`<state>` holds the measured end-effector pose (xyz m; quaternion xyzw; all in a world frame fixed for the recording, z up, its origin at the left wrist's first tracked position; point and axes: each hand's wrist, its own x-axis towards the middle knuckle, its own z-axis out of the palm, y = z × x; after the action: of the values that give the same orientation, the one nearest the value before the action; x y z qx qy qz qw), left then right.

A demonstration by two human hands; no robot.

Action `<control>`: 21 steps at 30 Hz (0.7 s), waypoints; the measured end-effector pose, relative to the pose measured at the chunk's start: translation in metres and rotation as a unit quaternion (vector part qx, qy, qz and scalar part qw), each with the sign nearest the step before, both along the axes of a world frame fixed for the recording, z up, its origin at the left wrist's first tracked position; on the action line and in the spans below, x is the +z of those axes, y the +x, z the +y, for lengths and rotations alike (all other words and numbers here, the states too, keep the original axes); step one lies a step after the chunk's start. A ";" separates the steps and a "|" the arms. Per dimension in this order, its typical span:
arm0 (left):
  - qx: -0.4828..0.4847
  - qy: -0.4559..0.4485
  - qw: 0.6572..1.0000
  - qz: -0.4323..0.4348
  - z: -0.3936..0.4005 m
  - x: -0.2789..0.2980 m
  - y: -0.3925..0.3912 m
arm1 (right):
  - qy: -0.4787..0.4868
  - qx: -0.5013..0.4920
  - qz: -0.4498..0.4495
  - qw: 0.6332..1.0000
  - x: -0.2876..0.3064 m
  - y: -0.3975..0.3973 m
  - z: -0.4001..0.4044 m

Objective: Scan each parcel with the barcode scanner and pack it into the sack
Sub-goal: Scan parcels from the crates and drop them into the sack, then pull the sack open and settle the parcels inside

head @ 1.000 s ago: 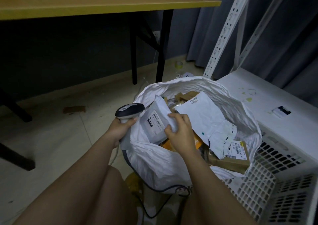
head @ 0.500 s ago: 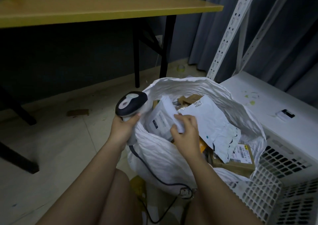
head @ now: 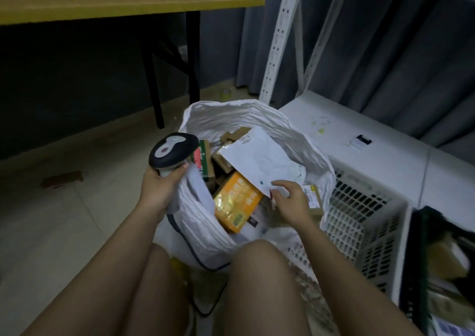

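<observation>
Left hand: the left hand (head: 156,186) is wrapped round the grip of the barcode scanner (head: 173,153), whose head points forward over the near rim of the sack.
Right hand: the right hand (head: 290,202) reaches into the sack's mouth, its fingers loosely curved and its fingertips at the near corner of a white mailer (head: 259,159); whether it pinches the corner or only touches it, I cannot tell.
Hands together: well apart, one at each side of the sack's opening.
Sack: the white sack (head: 231,119) stands open between the two hands, well filled.
Parcels: an orange packet (head: 236,204) lies between the hands, just left of the right hand; a small labelled box (head: 314,198) sits just beyond that hand; more brown boxes lie farther in, under the mailer.
Alongside: a white slotted crate (head: 359,212) stands to the right of the right hand, a dark bin (head: 442,266) with more goods beyond it.
Step in hand: judged to be settling the mailer into the sack.
Doing it well: lay the mailer flat on the pile rather than standing it on edge, and keep the scanner cord (head: 190,248) outside the sack's rim so it is not packed in.
</observation>
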<state>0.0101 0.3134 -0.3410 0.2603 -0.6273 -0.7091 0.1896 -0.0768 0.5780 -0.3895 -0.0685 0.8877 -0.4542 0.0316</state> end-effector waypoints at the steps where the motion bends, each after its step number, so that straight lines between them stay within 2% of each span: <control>1: -0.007 -0.004 1.000 -0.002 0.006 -0.001 -0.003 | 0.023 -0.031 0.011 0.999 -0.004 0.001 0.015; 4: -0.011 -0.028 1.000 -0.010 0.023 -0.002 -0.013 | 0.082 -0.120 0.032 0.989 -0.017 0.000 0.051; 9: -0.016 -0.049 0.998 -0.021 0.044 -0.005 -0.028 | 0.079 -0.189 -0.050 0.977 -0.035 -0.016 0.085; 12: -0.014 -0.064 0.998 -0.026 0.051 -0.007 -0.034 | 0.007 -0.225 -0.115 0.967 -0.045 -0.032 0.093; 17: -0.005 -0.084 0.996 -0.041 0.054 -0.009 -0.041 | -0.154 -0.243 -0.253 0.924 -0.058 -0.049 0.094; 21: -0.007 -0.105 0.994 -0.039 0.058 -0.011 -0.048 | -0.197 -0.203 -0.251 0.926 -0.055 -0.055 0.082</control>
<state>-0.0378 0.3711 -0.3515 0.2615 -0.7072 -0.6299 0.1862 -0.1322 0.6597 -0.4448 0.2242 0.7386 -0.6187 0.1464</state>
